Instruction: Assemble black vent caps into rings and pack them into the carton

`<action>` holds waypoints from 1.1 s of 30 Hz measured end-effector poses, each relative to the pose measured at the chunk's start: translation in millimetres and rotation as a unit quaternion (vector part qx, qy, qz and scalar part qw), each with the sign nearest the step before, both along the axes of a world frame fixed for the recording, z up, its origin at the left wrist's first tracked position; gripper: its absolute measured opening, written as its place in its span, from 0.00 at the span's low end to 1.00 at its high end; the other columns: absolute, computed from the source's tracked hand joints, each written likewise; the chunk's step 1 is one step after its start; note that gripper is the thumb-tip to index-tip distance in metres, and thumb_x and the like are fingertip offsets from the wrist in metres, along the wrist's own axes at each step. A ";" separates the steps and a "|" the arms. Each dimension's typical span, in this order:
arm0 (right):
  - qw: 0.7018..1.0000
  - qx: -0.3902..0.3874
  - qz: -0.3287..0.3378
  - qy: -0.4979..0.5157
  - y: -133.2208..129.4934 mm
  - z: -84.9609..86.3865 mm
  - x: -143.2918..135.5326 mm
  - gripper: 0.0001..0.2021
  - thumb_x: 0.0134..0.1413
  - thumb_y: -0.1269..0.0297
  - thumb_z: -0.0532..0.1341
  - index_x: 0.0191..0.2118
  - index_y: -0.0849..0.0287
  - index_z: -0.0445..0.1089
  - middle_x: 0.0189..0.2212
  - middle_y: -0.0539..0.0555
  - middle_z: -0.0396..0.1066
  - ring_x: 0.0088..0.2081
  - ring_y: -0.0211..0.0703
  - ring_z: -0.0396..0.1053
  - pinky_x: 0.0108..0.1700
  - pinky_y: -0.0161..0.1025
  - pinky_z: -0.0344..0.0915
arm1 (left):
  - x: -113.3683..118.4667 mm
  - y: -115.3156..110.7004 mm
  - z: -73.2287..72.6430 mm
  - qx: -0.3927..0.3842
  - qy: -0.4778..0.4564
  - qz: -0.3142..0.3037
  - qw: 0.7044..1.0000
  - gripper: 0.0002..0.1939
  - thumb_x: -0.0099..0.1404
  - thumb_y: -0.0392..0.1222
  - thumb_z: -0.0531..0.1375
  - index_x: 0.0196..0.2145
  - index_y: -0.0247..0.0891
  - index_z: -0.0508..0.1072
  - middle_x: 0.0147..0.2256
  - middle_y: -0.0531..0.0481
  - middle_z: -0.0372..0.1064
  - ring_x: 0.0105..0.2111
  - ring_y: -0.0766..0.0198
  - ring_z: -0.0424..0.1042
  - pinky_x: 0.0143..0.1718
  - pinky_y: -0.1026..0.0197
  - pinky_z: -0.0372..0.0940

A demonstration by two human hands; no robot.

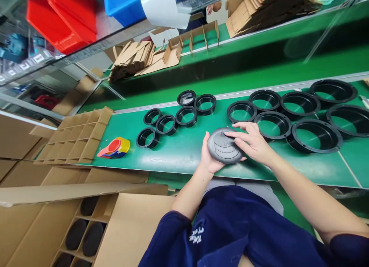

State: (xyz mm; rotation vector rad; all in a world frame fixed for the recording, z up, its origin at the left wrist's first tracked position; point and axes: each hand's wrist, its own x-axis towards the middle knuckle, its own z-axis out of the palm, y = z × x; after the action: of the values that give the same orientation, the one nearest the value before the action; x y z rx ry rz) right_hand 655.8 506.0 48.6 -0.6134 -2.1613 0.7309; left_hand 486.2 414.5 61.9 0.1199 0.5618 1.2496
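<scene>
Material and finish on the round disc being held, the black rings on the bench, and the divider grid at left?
Dark grey disc: likely moulded plastic, satin; soft highlights, fine surface lines. Coated metal not ruled out.
Black rings: probably rigid plastic, glossy; bright glints on rims and walls.
Divider grid: cardboard, matte; plain brown, thin interlocking strips.

Green workbench (173, 155), black rings (186, 116), cardboard divider grid (77, 134), tape dispenser (118, 147)

Green bench (170, 159), glossy w/ pale glare. Behind bench: green panel (245, 77), then ledge w/ cardbd stacks (134, 59). Above bench's far L: metal rack (106, 38) w/ red bins (72, 21) + blue bin (123, 7). L of bench: lg cardbd boxes (20, 138). Below near edge: green floor (294, 211).
</scene>
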 end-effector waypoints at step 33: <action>0.995 0.057 0.040 -0.075 6.2 -4.1 18.2 0.51 0.51 0.46 0.72 0.74 0.52 0.49 0.71 0.66 0.41 0.69 0.73 0.46 0.65 0.71 0.55 | 18.7 51.9 -0.6 -0.071 0.233 -0.032 0.969 0.38 0.70 0.72 0.47 0.49 0.34 0.75 0.44 0.39 0.77 0.48 0.49 0.75 0.53 0.51 0.68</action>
State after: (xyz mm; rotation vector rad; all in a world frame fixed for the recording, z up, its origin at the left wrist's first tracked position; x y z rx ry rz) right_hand 674.0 512.2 44.6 -0.5385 -2.3594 0.6157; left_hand 504.9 466.4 61.3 0.3134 1.0448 1.1150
